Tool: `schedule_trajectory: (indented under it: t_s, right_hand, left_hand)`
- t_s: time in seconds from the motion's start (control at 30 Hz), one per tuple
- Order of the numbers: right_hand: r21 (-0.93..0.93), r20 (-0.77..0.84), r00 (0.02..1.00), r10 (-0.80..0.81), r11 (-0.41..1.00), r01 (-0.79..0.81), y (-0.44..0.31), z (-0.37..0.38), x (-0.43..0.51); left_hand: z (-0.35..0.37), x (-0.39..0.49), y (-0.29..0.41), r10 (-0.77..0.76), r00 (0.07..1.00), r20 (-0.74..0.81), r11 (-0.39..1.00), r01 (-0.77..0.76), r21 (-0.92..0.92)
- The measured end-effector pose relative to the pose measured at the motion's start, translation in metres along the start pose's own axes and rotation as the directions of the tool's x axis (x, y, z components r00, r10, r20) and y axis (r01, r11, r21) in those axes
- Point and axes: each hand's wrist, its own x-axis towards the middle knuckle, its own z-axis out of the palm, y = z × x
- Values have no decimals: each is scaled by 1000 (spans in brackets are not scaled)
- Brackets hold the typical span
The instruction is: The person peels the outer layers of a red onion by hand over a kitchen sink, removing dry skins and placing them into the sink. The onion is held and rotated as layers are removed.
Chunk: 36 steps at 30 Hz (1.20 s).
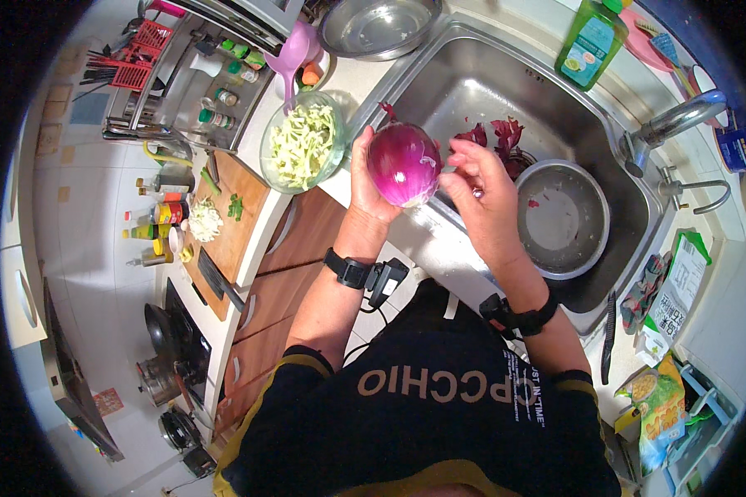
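Note:
A whole red onion (404, 164) with a glossy purple surface rests in my left hand (373, 199), above the near rim of the steel sink. A scrap of dry skin sticks up from its far end. My right hand (488, 199) is close against the onion's right side, thumb and fingers slightly apart; nothing is visible between them. Dark red onion peels (507, 135) lie in the steel sink (472, 74) beyond my right hand. A round metal bowl (562, 220) stands in the sink, with a small peel scrap inside.
Shredded pale green vegetable fills a glass bowl (336, 155) left of the sink. A wooden cutting board (248, 192) bears chopped vegetables and a knife (219, 279). A metal basin (379, 28), a green detergent bottle (590, 46) and the faucet (674, 127) stand around the sink.

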Motion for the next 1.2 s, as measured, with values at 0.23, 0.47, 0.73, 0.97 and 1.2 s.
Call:
schedule_trajectory:
  t_s: [0.23,0.47,0.73,0.97,1.2]
  right_hand:
    - [-105,178,960,-218,965,239,-1,-5,6]
    - [120,141,989,-53,992,36,-5,-6,11]
    - [-76,197,969,-151,983,169,-5,-8,11]
    - [-179,117,985,125,978,-103,15,-18,2]
    - [-556,33,991,-132,822,128,31,-40,8]
  left_hand:
    - [8,0,-1,25,1000,13,999,-24,-26]
    - [5,2,5,-49,989,137,997,55,-45]
    - [4,5,-1,31,999,-37,999,-30,32]
    - [3,7,4,29,982,-189,995,-11,100]
    - [19,10,-2,39,977,-212,986,-3,167]
